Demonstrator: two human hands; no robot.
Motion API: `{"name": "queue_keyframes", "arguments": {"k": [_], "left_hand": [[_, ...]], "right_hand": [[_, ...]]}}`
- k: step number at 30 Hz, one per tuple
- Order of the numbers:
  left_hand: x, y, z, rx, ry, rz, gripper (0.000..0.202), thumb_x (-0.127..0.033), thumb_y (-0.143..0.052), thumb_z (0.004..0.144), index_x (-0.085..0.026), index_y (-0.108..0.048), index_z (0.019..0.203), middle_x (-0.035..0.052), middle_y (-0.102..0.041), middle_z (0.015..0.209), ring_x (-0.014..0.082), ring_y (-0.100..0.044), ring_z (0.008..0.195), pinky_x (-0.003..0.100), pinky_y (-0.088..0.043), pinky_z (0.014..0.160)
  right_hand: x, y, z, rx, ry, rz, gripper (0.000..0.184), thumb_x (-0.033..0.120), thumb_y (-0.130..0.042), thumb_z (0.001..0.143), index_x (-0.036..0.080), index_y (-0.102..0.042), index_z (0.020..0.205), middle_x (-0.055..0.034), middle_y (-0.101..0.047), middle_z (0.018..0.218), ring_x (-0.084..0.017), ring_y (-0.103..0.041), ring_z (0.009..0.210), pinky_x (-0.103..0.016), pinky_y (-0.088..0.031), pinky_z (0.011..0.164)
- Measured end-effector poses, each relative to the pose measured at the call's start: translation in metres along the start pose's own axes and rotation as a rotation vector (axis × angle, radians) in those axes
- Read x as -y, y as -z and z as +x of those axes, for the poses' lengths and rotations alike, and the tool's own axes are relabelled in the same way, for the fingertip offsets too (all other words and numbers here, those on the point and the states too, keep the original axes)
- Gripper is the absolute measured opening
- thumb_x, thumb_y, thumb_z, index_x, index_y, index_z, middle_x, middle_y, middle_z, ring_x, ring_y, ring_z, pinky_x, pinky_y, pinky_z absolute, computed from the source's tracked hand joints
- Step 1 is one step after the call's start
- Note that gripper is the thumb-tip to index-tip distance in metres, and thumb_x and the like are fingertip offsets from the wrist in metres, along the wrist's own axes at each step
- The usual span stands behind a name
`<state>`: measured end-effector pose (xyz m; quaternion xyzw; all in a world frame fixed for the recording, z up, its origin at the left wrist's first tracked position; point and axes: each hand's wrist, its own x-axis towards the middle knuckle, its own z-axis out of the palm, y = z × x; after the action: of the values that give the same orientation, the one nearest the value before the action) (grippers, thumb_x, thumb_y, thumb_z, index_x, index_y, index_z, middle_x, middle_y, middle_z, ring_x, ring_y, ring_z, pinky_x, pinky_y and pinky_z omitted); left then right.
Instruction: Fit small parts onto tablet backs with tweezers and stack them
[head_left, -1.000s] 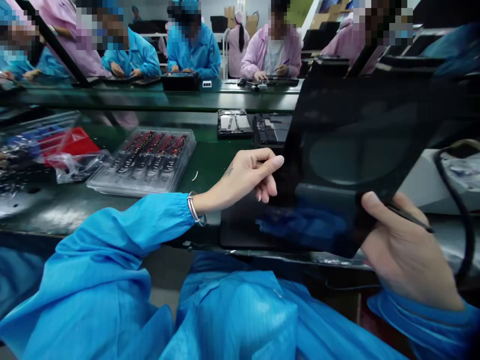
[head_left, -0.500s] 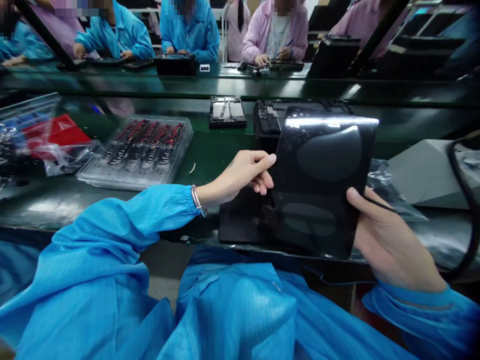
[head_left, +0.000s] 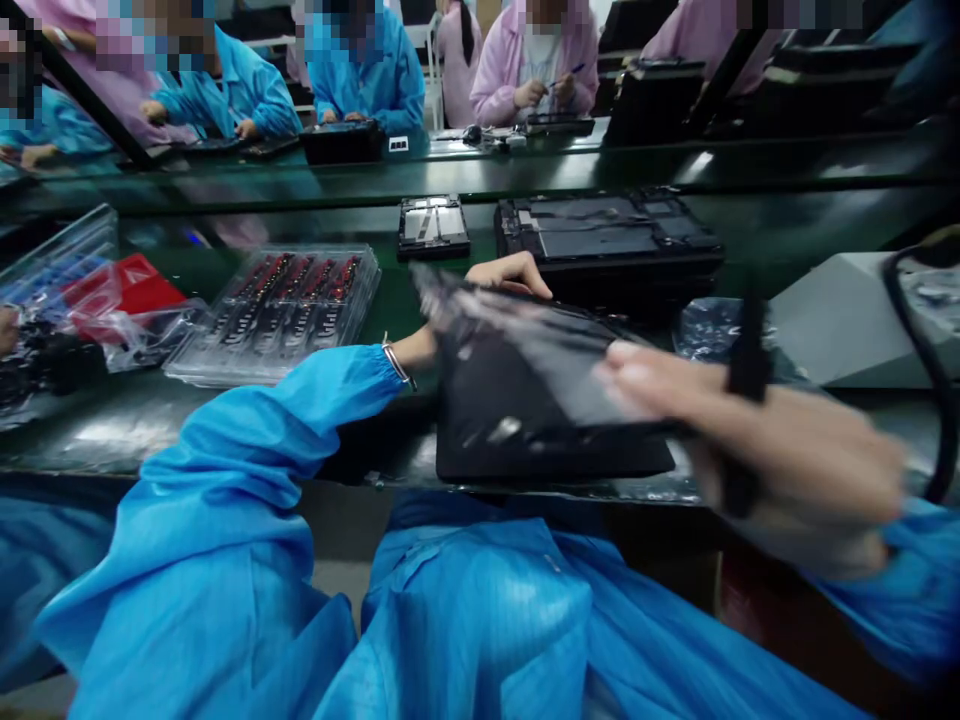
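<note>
A glossy black panel (head_left: 540, 345) lies nearly flat, tilted over a black mat (head_left: 495, 440) at the front edge of the green table (head_left: 225, 420). My left hand (head_left: 506, 273) curls over the panel's far left edge, gripping it. My right hand (head_left: 757, 440), smeared by motion, holds the panel's near right corner with the thumb on top. A thin black pen-like tool (head_left: 742, 400) sticks up between its fingers.
A clear tray of dark red parts (head_left: 285, 305) lies to the left, with plastic bags and a red box (head_left: 120, 290) beyond it. Two opened black devices (head_left: 607, 235) (head_left: 433, 225) sit behind the panel. A grey box (head_left: 832, 320) and black cable (head_left: 930, 400) are right. Other workers sit opposite.
The panel has swung down from nearly upright to almost flat over the mat. My left hand shifted to its far edge, and my right hand moved left with it.
</note>
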<state>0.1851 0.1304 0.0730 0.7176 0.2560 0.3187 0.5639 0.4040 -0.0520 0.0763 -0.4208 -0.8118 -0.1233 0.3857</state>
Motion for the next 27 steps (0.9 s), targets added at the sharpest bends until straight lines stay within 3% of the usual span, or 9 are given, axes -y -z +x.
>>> {"name": "queue_keyframes", "arguments": {"k": [2, 3, 5, 9, 13, 17, 20, 24, 27], "left_hand": [[0.015, 0.008, 0.003, 0.075, -0.084, 0.018, 0.031, -0.024, -0.083, 0.078, -0.015, -0.065, 0.102, 0.0052, -0.076, 0.106, 0.0140, -0.071, 0.101, 0.022, -0.053, 0.090], [0.023, 0.014, 0.004, 0.115, -0.105, 0.022, 0.038, -0.026, -0.084, 0.077, -0.016, -0.066, 0.108, 0.0074, -0.076, 0.112, 0.0163, -0.071, 0.105, 0.024, -0.053, 0.093], [0.036, 0.032, 0.001, 0.101, -0.074, 0.146, 0.047, -0.030, -0.081, 0.077, -0.015, -0.066, 0.119, 0.0112, -0.076, 0.115, 0.0196, -0.072, 0.105, 0.028, -0.054, 0.093], [0.045, 0.071, -0.027, -0.028, 0.116, 0.771, 0.036, -0.037, -0.058, 0.094, -0.013, -0.073, 0.117, 0.0091, -0.076, 0.097, 0.0177, -0.070, 0.077, 0.029, -0.052, 0.081], [0.045, 0.081, -0.069, 0.047, 0.218, 0.957, 0.044, -0.047, -0.047, 0.100, -0.017, -0.076, 0.115, 0.0105, -0.072, 0.109, 0.0242, -0.068, 0.098, 0.036, -0.048, 0.097], [0.056, 0.065, -0.093, 0.007, 0.239, 0.889, 0.048, -0.048, -0.046, 0.100, -0.018, -0.068, 0.132, 0.0130, -0.062, 0.130, 0.0309, -0.054, 0.128, 0.054, -0.028, 0.122], [0.060, 0.052, -0.100, -0.062, 0.290, 0.788, 0.051, -0.051, -0.049, 0.097, -0.016, -0.063, 0.132, 0.0165, -0.056, 0.139, 0.0350, -0.048, 0.134, 0.060, -0.028, 0.122], [0.043, 0.027, -0.110, -0.101, 0.368, 0.509, 0.062, -0.056, -0.056, 0.094, -0.016, -0.046, 0.140, 0.0160, -0.064, 0.131, 0.0276, -0.063, 0.119, 0.045, -0.053, 0.102], [0.017, 0.013, -0.122, -0.287, 0.459, 0.046, 0.081, -0.045, -0.071, 0.083, -0.019, -0.030, 0.148, 0.0113, -0.069, 0.121, 0.0180, -0.071, 0.090, 0.027, -0.056, 0.070]], "right_hand": [[0.002, -0.016, -0.011, 0.077, 0.223, 0.026, 0.047, 0.018, -0.045, 0.107, 0.030, -0.055, 0.151, -0.0019, -0.059, 0.148, -0.025, -0.065, 0.130, -0.041, -0.057, 0.112], [0.001, -0.024, -0.018, 0.083, 0.261, 0.020, 0.048, 0.016, -0.045, 0.107, 0.029, -0.053, 0.153, -0.0031, -0.057, 0.150, -0.026, -0.062, 0.134, -0.044, -0.055, 0.114], [-0.001, -0.038, -0.033, 0.089, 0.264, 0.003, 0.049, 0.014, -0.048, 0.105, 0.028, -0.055, 0.152, -0.0053, -0.057, 0.149, -0.027, -0.062, 0.133, -0.045, -0.056, 0.113], [-0.007, -0.049, -0.055, 0.132, 0.247, 0.002, 0.049, 0.010, -0.048, 0.104, 0.022, -0.056, 0.151, -0.0115, -0.057, 0.148, -0.028, -0.062, 0.133, -0.044, -0.056, 0.112], [-0.006, -0.052, -0.060, 0.211, 0.237, -0.021, 0.053, 0.002, -0.049, 0.101, 0.016, -0.054, 0.151, -0.0167, -0.059, 0.147, -0.031, -0.059, 0.136, -0.047, -0.055, 0.112], [-0.007, -0.061, -0.065, 0.262, 0.214, 0.057, 0.049, 0.012, -0.056, 0.103, 0.019, -0.054, 0.151, -0.0161, -0.062, 0.144, -0.030, -0.061, 0.134, -0.050, -0.058, 0.108], [-0.010, -0.070, -0.069, 0.260, 0.200, 0.087, 0.049, 0.019, -0.064, 0.101, 0.019, -0.056, 0.149, -0.0171, -0.060, 0.147, -0.031, -0.060, 0.135, -0.053, -0.057, 0.109], [-0.010, -0.080, -0.063, 0.211, 0.200, 0.108, 0.058, 0.012, -0.065, 0.098, 0.020, -0.050, 0.154, -0.0163, -0.059, 0.148, -0.032, -0.057, 0.139, -0.055, -0.054, 0.113], [-0.003, -0.088, -0.051, 0.170, 0.233, 0.178, 0.061, 0.010, -0.064, 0.098, 0.020, -0.047, 0.156, -0.0146, -0.062, 0.146, -0.030, -0.057, 0.139, -0.054, -0.052, 0.115]]}}
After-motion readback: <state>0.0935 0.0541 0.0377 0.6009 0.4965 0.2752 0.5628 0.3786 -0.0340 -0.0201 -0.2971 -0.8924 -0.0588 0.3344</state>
